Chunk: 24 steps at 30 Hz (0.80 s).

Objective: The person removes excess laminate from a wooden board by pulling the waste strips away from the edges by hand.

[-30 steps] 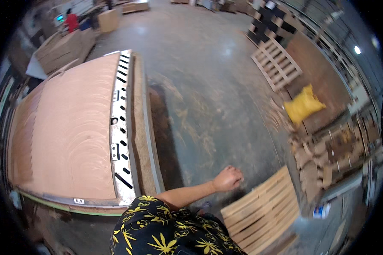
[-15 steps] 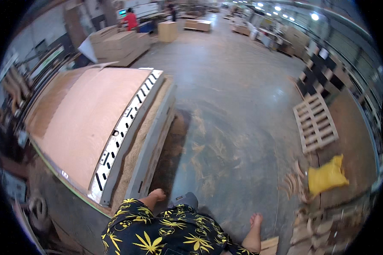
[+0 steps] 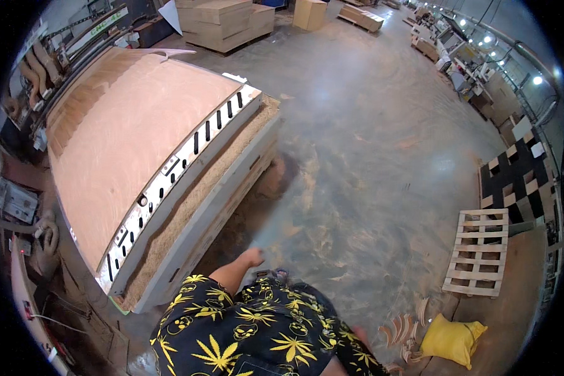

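Cannot tell the set of the fingers on the right hand (image 3: 361, 334), blurred and mostly covered by the patterned shirt (image 3: 244, 332); holds the left hand (image 3: 252, 257) in a loose fist, gripping nothing visible, off the right edge of the worktop (image 3: 214, 214). Finds the pinkish board (image 3: 144, 113) spread over that worktop, up to the slotted white strip (image 3: 188, 156). Sees curved offcuts (image 3: 406, 329), partly cut off below, beside a yellow sack (image 3: 451, 340) and slatted pallet (image 3: 476, 260) on the floor (image 3: 363, 188).
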Each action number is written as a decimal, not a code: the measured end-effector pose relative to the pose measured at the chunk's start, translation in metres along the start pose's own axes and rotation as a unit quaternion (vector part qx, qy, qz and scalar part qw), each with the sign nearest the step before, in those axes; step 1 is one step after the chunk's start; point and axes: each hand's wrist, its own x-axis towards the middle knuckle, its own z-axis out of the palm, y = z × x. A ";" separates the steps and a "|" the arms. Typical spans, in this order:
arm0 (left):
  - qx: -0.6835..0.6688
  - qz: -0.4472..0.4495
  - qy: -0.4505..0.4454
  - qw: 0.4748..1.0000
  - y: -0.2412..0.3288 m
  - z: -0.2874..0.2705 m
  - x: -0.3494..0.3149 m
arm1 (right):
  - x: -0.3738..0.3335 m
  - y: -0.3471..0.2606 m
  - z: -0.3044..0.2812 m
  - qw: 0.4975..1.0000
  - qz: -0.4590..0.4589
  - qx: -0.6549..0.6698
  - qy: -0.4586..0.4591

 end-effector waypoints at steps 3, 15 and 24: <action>-0.054 0.071 0.052 0.995 0.109 -0.100 0.065 | 0.025 -0.029 0.004 0.974 0.002 0.173 -0.146; 0.003 -0.090 0.392 0.915 0.259 -0.311 0.157 | 0.239 -0.432 0.273 0.944 0.005 -0.221 0.243; 0.034 -0.304 0.633 0.711 0.162 -0.460 0.229 | 0.503 -0.665 0.682 0.852 -0.207 -0.469 0.106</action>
